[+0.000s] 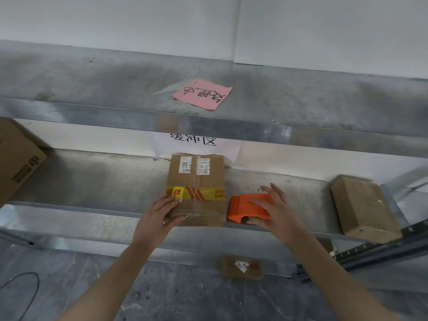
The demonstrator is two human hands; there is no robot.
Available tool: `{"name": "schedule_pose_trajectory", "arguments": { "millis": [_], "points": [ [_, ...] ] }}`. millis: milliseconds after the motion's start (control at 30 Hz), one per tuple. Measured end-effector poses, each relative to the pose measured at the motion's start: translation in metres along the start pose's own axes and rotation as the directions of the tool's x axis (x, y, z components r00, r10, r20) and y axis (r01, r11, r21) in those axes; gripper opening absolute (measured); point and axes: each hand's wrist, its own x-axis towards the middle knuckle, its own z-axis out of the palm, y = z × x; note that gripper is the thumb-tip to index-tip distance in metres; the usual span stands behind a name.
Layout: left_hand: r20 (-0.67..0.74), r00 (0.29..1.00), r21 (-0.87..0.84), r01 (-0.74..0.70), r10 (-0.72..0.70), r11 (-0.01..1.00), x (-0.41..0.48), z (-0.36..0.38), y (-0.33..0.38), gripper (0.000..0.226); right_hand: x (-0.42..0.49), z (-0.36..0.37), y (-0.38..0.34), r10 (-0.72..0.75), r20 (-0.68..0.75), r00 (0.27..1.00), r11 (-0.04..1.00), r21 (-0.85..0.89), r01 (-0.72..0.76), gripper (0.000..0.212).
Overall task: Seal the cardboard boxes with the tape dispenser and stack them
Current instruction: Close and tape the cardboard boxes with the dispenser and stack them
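So here's where we're at: the cardboard box (196, 195) sits in the middle of the metal shelf (92, 181), near its front edge. The orange tape dispenser (238, 208) lies flat just beside it on the right, close enough that we can't tell if they touch.

The bit that matters is that the dispenser is directly under our right hand (271, 209), so that's obviously the hand to take it. Its long axis runs roughly left-right along the shelf, with one end pointing at the box. Our right fingers are spread and fairly straight over its top, with the thumb down at the near edge. It's more a hand resting on it than a closed grip.

Our left hand (159, 212) is on the near-left corner of the box. The fingers lie flat on top and the thumb is against the front face, steadying it and not wrapped round anything.

The box already has a yellow tape band (208, 193) across it. Our guess is the next run goes from the right, so it's lift, swing left, done. There's another brown box (363, 209) further right for stacking.
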Motion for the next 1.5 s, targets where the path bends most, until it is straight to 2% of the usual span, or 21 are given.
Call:
{"name": "schedule_pose_trajectory", "arguments": {
  "millis": [67,100,167,233,300,367,433,567,667,767,833,900,967,1033,1100,1200,1367,1433,1500],
  "points": [
    [0.022,1.0,-0.01,0.015,-0.014,1.0,0.001,-0.001,0.001,0.067,-0.005,0.005,-0.031,-0.019,-0.222,0.975,0.991,0.123,0.047,0.057],
    [0.036,0.999,-0.027,0.016,-0.015,1.0,0.001,-0.002,0.002,0.067,-0.007,0.009,-0.052,0.036,-0.255,0.966,0.977,0.211,0.019,0.052],
    [0.055,0.998,-0.113,0.016,-0.01,0.993,-0.001,-0.004,0.005,0.064,-0.014,0.022,-0.092,0.175,-0.152,0.973,0.923,0.368,-0.109,0.054],
    [0.06,0.997,-0.296,0.072,-0.057,0.953,-0.01,-0.005,0.007,0.077,-0.02,0.036,-0.117,0.29,0.001,0.957,0.845,0.468,-0.257,0.07],
    [0.088,0.98,-0.483,0.196,-0.176,0.853,-0.023,-0.005,0.007,0.093,-0.021,0.044,-0.127,0.366,0.144,0.92,0.747,0.545,-0.382,0.081],
    [0.188,0.961,-0.584,0.277,-0.205,0.763,-0.034,-0.003,0.004,0.092,-0.018,0.049,-0.13,0.394,0.239,0.887,0.671,0.585,-0.456,0.082],
    [0.252,0.949,-0.579,0.304,-0.188,0.756,-0.039,0.0,0.001,0.087,-0.016,0.054,-0.134,0.405,0.265,0.875,0.635,0.607,-0.478,0.083],
    [0.292,0.944,-0.463,0.279,-0.153,0.841,-0.031,-0.014,0.011,0.085,-0.013,0.058,-0.143,0.396,0.289,0.872,0.608,0.629,-0.484,0.087],
    [0.304,0.947,-0.429,0.233,-0.104,0.873,-0.022,-0.028,0.004,0.072,-0.011,0.048,-0.137,0.375,0.293,0.879,0.637,0.608,-0.474,0.087],
    [0.239,0.971,-0.406,0.128,-0.03,0.905,-0.003,-0.038,-0.016,0.067,-0.002,0.03,-0.123,0.385,0.176,0.906,0.635,0.661,-0.399,0.07],
    [0.254,0.967,-0.332,0.061,0.027,0.941,0.009,-0.035,-0.021,0.068,0.005,0.023,-0.123,0.308,0.119,0.944,0.695,0.649,-0.309,0.066],
    [0.264,0.959,-0.265,-0.031,0.103,0.964,0.017,-0.027,-0.016,0.076,0.012,0.024,-0.131,0.235,0.086,0.968,0.808,0.536,-0.243,0.072],
    [0.249,0.954,-0.189,-0.119,0.165,0.975,0.02,-0.014,-0.011,0.082,0.018,0.035,-0.139,0.245,0.029,0.969,0.853,0.469,-0.23,0.072],
    [0.176,0.966,-0.151,-0.166,0.191,0.975,0.02,-0.001,-0.014,0.077,0.017,0.046,-0.147,0.292,-0.041,0.955,0.857,0.454,-0.243,0.061],
    [0.087,0.979,-0.166,-0.17,0.186,0.971,0.019,0.006,-0.017,0.07,0.015,0.056,-0.15,0.329,-0.089,0.94,0.862,0.436,-0.26,0.052],
    [0.009,0.982,-0.148,-0.186,0.19,0.971,0.018,0.013,-0.018,0.061,0.014,0.066,-0.15,0.339,-0.103,0.935,0.859,0.44,-0.263,0.048],
    [0.083,0.975,-0.197,-0.185,0.205,0.963,0.019,0.002,-0.019,0.07,0.012,0.066,-0.143,0.27,-0.099,0.958,0.866,0.459,-0.197,0.055],
    [0.095,0.986,-0.27,-0.107,0.137,0.957,0.014,-0.01,-0.023,0.075,0.004,0.06,-0.135,0.221,-0.057,0.974,0.857,0.488,-0.166,0.062],
    [0.099,0.995,-0.324,0.031,0.001,0.946,0.003,-0.021,-0.03,0.085,-0.009,0.052,-0.122,0.272,-0.072,0.96,0.838,0.508,-0.2,0.054]
  ]
}}
